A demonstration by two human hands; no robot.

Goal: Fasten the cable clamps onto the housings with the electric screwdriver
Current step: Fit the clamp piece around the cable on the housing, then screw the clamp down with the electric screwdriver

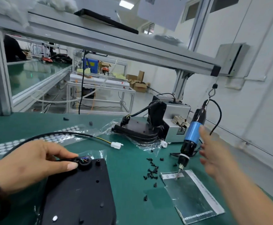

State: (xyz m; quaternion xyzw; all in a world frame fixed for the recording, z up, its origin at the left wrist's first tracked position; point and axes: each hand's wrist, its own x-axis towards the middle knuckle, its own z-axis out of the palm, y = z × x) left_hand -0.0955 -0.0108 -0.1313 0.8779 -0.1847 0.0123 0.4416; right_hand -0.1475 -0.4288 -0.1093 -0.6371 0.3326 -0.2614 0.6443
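Left grip [35, 164] is pinching the cable clamp [84, 162] onto the housing [80, 192]; right grip [213, 156] (released, empty) is hovering beside the electric screwdriver [192, 132], best taken by its blue barrel.

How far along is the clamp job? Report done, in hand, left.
Done, probably: housings stacked at the rear, one with its cable fitted. In hand: the left hand pinches the cable clamp against the near housing; the open right hand is beside the hanging electric screwdriver, not gripping it. Left: driving the screws, loose on the mat.

Blurred right hand [213, 157]; edge-cropped housing [77, 192]
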